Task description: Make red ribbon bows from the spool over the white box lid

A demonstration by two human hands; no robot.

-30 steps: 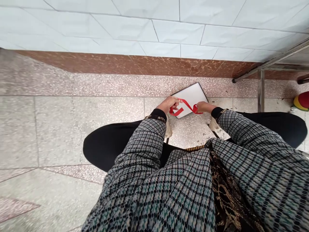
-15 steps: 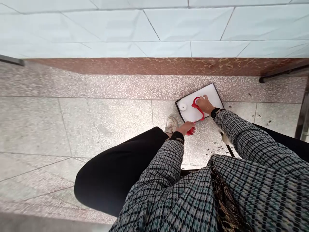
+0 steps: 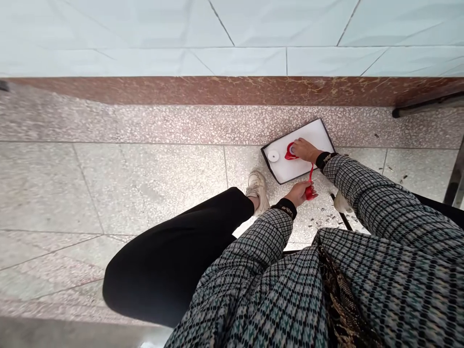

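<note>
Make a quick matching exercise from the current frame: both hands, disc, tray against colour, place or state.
Things
1. left hand
2. right hand
3. disc
4. tray

Descriptions
A. white inside, dark edge
B. at the red roll, over the white surface
C. small, round and white, lying flat
D. closed on bunched red ribbon, nearer the person's body

Pairs: 1-D, 2-B, 3-C, 4-A

Ribbon [image 3: 309,194]: smooth cloth, faintly satiny. White tray [image 3: 312,131]: matt, smooth face, paper or plastic unclear. Jacket [image 3: 253,249]: matt woven cloth; floor [image 3: 163,183]: speckled stone, lightly glossy; wall tiles [image 3: 253,29]: smooth, glazed-looking.
</note>
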